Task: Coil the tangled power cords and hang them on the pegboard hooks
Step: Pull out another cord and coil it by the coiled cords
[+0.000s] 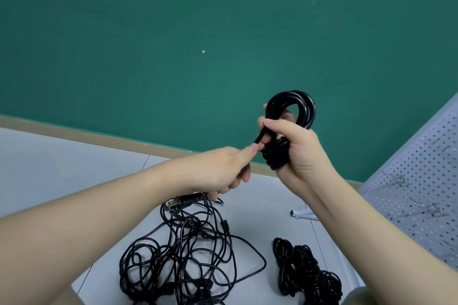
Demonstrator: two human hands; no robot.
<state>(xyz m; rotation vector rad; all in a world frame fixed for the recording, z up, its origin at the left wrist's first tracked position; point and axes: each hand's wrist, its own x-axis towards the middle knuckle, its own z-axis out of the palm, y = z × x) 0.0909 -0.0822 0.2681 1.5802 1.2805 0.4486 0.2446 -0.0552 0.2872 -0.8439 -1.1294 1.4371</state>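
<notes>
While the right hand (295, 146) clamps the coiled power cord (288, 129) upright so its loops stay bunched, the left hand (223, 168) pinches its loose end for wrapping, above the floor's tangled cords (188, 255).

The floor (62, 168) at the left is left bare up to the green wall (173, 32). The near middle is taken up by a loose cord tangle (183, 255), with a bundled cord heap (307, 272) just right of it. The right side is closed off by the pegboard (421, 193), from which hooks (401, 181) stick out.
</notes>
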